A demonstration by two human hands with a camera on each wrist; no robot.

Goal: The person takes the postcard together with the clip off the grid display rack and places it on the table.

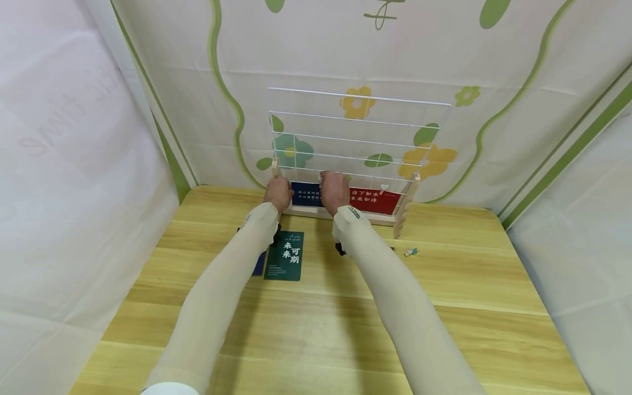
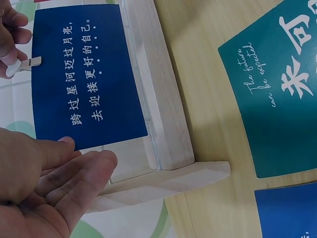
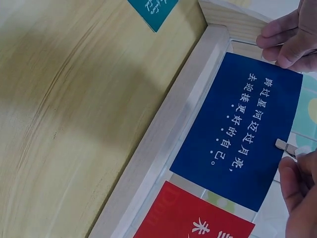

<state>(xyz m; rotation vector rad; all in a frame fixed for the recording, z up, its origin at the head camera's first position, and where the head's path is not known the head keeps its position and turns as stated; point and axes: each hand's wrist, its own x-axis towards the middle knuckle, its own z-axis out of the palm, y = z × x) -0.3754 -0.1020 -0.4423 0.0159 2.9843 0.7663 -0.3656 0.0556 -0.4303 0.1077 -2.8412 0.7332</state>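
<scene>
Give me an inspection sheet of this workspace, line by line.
Surface: wooden table.
Job's things: blue card at the white grid, clip on the card's upper edge; red card to its right; wooden stand.
Clutter: green card, second blue card and a tiny clip-like object on the table.
Hands: left hand pinches the blue card's left edge; right hand pinches the clip.
Cables: nothing seen.
Surroundings: flower-patterned fabric behind, pale side panels.

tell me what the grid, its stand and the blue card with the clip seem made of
Grid: probably smooth, white-coated metal wire, judging by thin, straight bars. Stand: apparently wood, pale and matte, with faint grain. Blue card: likely stiff paper, low-sheen, with thin, crisp edges.
</scene>
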